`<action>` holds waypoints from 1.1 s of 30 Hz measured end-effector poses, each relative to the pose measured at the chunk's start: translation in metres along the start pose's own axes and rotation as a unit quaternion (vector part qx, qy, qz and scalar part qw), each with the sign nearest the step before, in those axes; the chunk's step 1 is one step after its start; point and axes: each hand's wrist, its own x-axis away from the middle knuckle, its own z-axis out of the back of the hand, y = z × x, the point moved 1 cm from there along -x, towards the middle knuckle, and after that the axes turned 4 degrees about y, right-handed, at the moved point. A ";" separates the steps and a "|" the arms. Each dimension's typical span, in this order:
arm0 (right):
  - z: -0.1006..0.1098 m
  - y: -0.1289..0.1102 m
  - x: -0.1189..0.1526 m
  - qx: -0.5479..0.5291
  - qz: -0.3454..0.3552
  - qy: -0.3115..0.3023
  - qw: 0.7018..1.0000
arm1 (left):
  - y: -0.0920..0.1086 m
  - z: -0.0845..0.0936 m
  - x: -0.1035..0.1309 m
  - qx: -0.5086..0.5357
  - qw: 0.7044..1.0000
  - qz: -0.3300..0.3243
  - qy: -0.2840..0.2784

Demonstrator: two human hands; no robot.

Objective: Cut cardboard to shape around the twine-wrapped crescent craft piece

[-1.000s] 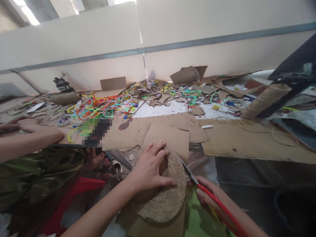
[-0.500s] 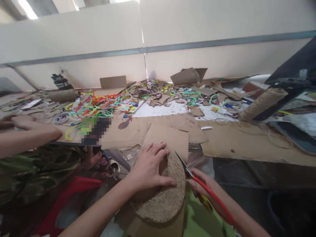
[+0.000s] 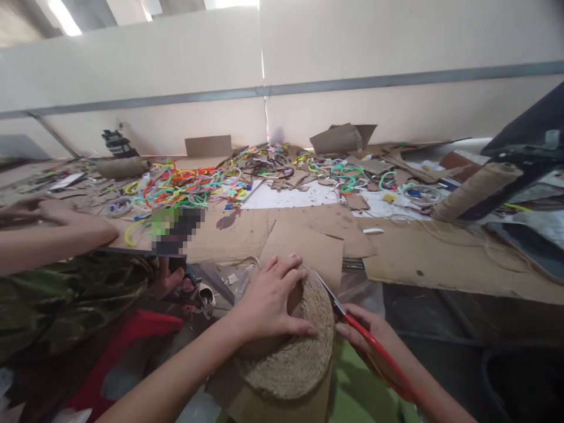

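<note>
A round coil of tan twine (image 3: 288, 367) lies on a piece of cardboard (image 3: 304, 244) that reaches from the table edge toward my lap. My left hand (image 3: 275, 302) rests on the coil with its fingers spread, the thumb on the wound twine and the fingertips near its far side. At the coil's right edge, my right hand (image 3: 368, 332) is closed round scissors with red handles (image 3: 379, 351). Their blades point up and left along the rim of the coil. A loose twine end shows beyond the coil's upper left.
Colourful pipe cleaners (image 3: 194, 185) and cardboard scraps cover the table (image 3: 400, 252). Twine spools (image 3: 478, 191) stand right and lie left. A phone (image 3: 529, 249) is at the right edge. Another person's hands (image 3: 48, 214) rest at the left, above a red stool (image 3: 127, 358).
The view has shifted slightly, so the table things appear a little further right. My left hand stays on the coil, and the scissors remain beside its rim.
</note>
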 end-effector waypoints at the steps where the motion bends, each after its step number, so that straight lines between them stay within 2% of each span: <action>1: 0.000 0.002 0.000 -0.006 -0.002 0.000 1.000 | 0.000 -0.001 0.001 0.003 1.000 -0.002 0.002; 5: 0.008 0.005 -0.001 0.020 -0.024 -0.028 0.999 | -0.001 -0.005 0.003 0.009 1.000 0.008 0.011; 8: 0.015 -0.003 -0.002 0.049 -0.020 -0.059 0.997 | -0.001 -0.006 0.003 0.009 1.000 0.010 0.017; 15: 0.017 -0.021 0.001 0.046 -0.015 -0.073 0.996 | -0.001 -0.004 0.003 0.010 1.000 0.002 0.020; 19: 0.015 -0.021 0.003 0.022 -0.020 -0.070 0.997 | -0.001 -0.004 0.003 0.012 1.000 0.001 0.023; 25: 0.019 -0.011 0.006 0.020 -0.026 -0.097 0.995 | -0.003 -0.006 0.004 0.019 1.000 0.001 0.024; 33: 0.015 -0.028 -0.008 0.083 -0.009 -0.063 0.995 | -0.002 -0.006 0.004 0.021 0.999 0.000 0.027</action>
